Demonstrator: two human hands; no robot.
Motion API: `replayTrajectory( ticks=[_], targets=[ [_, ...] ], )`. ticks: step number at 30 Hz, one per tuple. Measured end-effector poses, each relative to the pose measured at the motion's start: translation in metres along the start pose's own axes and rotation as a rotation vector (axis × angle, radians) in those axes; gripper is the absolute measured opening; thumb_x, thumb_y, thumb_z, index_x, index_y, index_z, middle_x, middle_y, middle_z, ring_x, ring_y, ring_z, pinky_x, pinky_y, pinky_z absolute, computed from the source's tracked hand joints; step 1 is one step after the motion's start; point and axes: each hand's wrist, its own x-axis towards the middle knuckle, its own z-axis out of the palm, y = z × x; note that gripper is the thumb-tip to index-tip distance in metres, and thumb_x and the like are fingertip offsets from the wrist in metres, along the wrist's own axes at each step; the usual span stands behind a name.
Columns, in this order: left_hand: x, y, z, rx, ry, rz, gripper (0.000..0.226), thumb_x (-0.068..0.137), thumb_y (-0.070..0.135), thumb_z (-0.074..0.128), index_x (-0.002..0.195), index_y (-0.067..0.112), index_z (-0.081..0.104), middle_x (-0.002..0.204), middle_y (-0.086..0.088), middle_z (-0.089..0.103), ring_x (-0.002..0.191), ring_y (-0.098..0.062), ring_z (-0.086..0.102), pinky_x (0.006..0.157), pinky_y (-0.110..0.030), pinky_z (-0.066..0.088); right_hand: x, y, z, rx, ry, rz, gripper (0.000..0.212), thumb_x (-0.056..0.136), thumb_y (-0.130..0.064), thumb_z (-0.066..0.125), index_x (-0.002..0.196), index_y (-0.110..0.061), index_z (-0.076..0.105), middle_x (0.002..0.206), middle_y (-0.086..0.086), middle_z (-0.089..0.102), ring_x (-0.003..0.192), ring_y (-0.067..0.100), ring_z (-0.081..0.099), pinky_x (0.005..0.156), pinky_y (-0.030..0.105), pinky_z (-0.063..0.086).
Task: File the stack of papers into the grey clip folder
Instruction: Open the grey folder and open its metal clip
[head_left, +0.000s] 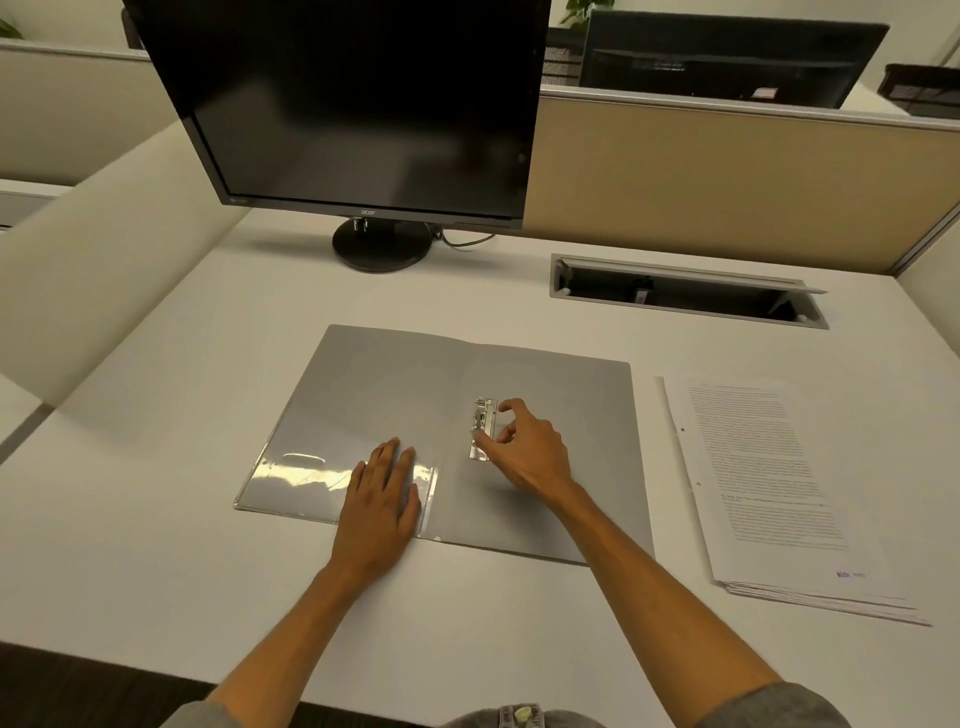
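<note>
Grey clip folder (545, 395) open on table (156, 571); papers (769, 467) at 3 o'clock. Left hand (382, 493) flat, released; right hand (524, 449) pinching metal clip (482, 428). Lift lever fully, keep cover pressed.

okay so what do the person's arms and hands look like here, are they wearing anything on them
Both forearms are bare from the elbow down, and neither the left hand nor the right hand wears a glove. No watch, ring or bracelet shows. Grey sleeves reach to about the elbows at the bottom edge of the view, and grey clothing with a small pale tag shows between the arms.
</note>
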Motion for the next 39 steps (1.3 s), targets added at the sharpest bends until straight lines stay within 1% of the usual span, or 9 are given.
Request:
replayTrajectory(
  ticks=[7,13,17,19,21,24,28,33,39],
  targets=[
    [0.0,0.0,0.001,0.012,-0.003,-0.002,0.062,0.093,0.045,0.017,0.146,0.017,0.032,0.156,-0.006,0.026,0.145,-0.02,0.018,0.118,-0.034,0.006,0.016,-0.019,-0.019,-0.209,0.109,-0.342,0.019,0.091,-0.038,0.055,0.097,-0.022,0.063,0.094,-0.006,0.069,0.077,0.014,0.064,0.072,0.037,0.055],
    [0.0,0.001,0.0,0.012,0.0,-0.004,0.062,0.093,0.045,0.017,0.146,0.017,0.033,0.156,-0.005,0.026,0.146,-0.019,0.018,0.118,-0.033,0.004,0.044,-0.033,-0.029,-0.508,0.163,-0.472,0.021,0.098,-0.022,0.046,0.098,-0.011,0.063,0.095,0.003,0.066,0.076,0.025,0.063,0.068,0.039,0.053],
    [0.0,0.003,-0.001,0.002,0.004,-0.008,0.062,0.093,0.044,0.018,0.146,0.016,0.033,0.156,-0.006,0.026,0.145,-0.019,0.017,0.118,-0.032,0.003,0.057,-0.032,-0.029,-0.671,0.113,-0.475,0.012,0.094,-0.008,0.052,0.1,-0.01,0.063,0.097,0.004,0.064,0.078,0.023,0.06,0.065,0.036,0.051],
    [0.0,0.004,-0.001,-0.002,0.003,-0.011,0.062,0.093,0.044,0.018,0.146,0.016,0.033,0.156,-0.006,0.026,0.145,-0.019,0.018,0.117,-0.032,0.003,0.061,-0.031,-0.027,-0.664,0.087,-0.452,0.015,0.095,-0.013,0.051,0.102,-0.01,0.064,0.103,0.005,0.064,0.083,0.023,0.06,0.067,0.035,0.05],
    [-0.001,0.005,-0.002,0.0,0.004,-0.015,0.061,0.093,0.044,0.019,0.145,0.016,0.034,0.156,-0.006,0.027,0.145,-0.02,0.018,0.117,-0.033,0.004,0.062,-0.028,-0.026,-0.584,0.03,-0.391,0.027,0.098,-0.023,0.043,0.113,-0.011,0.062,0.12,0.006,0.06,0.099,0.025,0.059,0.076,0.04,0.051],
    [-0.002,0.006,-0.003,0.009,0.002,-0.025,0.06,0.093,0.041,0.02,0.144,0.016,0.035,0.155,-0.007,0.029,0.145,-0.021,0.021,0.117,-0.033,0.006,0.06,-0.022,-0.024,-0.534,-0.116,-0.287,0.041,0.099,-0.035,0.035,0.132,-0.015,0.049,0.141,0.005,0.047,0.122,0.028,0.048,0.09,0.045,0.045],
    [-0.002,0.009,-0.004,0.017,-0.007,-0.037,0.062,0.092,0.042,0.018,0.145,0.015,0.035,0.156,-0.007,0.027,0.145,-0.021,0.021,0.117,-0.033,0.006,0.057,-0.013,-0.028,-0.533,-0.23,-0.237,0.045,0.099,-0.038,0.029,0.137,-0.016,0.04,0.134,0.008,0.049,0.119,0.031,0.049,0.092,0.047,0.044],
    [-0.002,0.012,-0.008,0.059,-0.012,-0.04,0.066,0.09,0.042,0.013,0.144,0.013,0.036,0.155,-0.01,0.029,0.144,-0.025,0.022,0.117,-0.037,0.007,0.046,-0.004,-0.041,-0.477,-0.202,-0.276,0.051,0.099,-0.041,0.032,0.146,-0.02,0.029,0.151,0.007,0.037,0.131,0.031,0.042,0.102,0.048,0.038],
    [0.003,0.038,-0.016,0.021,0.071,-0.037,0.052,0.092,0.029,0.028,0.133,0.007,0.049,0.142,-0.014,0.047,0.134,-0.031,0.04,0.112,-0.045,0.027,0.024,0.016,-0.06,-0.408,-0.155,-0.298,0.056,0.097,-0.045,0.039,0.147,-0.022,0.03,0.152,0.005,0.037,0.133,0.028,0.043,0.105,0.044,0.036]
  ],
)
